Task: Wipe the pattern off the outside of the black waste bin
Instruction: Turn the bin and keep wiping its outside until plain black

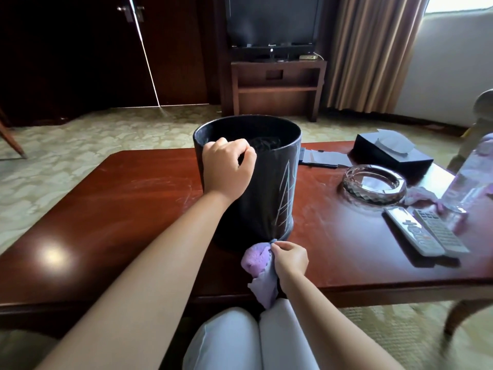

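From the head view, I am steadying the black waste bin (248, 166) at the centre of the frame, standing upright on the wooden table (112, 209). My left hand (226, 166) is hooking its curled fingers over the near rim so the smooth, round wall is not sliding while I rub. Lower, just right of centre, my right hand (290, 259) is pinching a bunched purple cloth (256, 259), soft and crumpled, its tip touching the bin's base. The pale chalky pattern (286, 193) of thin slanted lines is showing on the bin's right side (not yet wiped, I judge). A faceted glass ashtray (374, 184) is sitting at right.
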A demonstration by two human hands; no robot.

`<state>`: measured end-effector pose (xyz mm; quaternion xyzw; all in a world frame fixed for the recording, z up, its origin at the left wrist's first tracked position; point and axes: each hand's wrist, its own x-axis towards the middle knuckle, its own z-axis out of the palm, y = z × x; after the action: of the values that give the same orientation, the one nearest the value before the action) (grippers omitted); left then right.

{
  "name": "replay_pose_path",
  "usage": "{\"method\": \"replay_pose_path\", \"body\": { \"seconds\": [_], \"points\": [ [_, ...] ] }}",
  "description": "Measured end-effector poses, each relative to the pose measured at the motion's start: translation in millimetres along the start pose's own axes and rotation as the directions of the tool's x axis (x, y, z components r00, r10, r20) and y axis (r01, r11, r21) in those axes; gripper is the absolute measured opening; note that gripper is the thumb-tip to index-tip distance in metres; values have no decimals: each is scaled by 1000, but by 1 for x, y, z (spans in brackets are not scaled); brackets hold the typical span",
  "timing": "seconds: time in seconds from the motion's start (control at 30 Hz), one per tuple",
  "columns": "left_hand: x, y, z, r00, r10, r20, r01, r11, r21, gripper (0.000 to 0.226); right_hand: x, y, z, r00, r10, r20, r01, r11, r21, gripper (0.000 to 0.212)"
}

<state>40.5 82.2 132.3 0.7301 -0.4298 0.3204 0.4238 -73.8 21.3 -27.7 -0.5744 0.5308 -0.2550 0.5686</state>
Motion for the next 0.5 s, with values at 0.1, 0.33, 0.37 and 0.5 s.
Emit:
{"method": "replay_pose_path", "body": {
  "seconds": [0.1,0.33,0.37,0.5],
  "points": [
    [1,-1,0,1000,6,12,-6,1000,2,28,2,-7,-2,994,103,-34,-98,989,107,11],
    [0,-2,2,1000,14,-7,-14,1000,21,31,4,-3,-3,998,55,3,-55,997,50,8],
    [0,-2,3,1000,14,-10,-14,1000,24,31,4,-1,-3,999,34,24,-34,999,21,8],
    [0,-3,3,1000,13,-3,-13,1000,29,31,8,-9,-8,990,142,14,-142,978,155,9]
  ]
}}
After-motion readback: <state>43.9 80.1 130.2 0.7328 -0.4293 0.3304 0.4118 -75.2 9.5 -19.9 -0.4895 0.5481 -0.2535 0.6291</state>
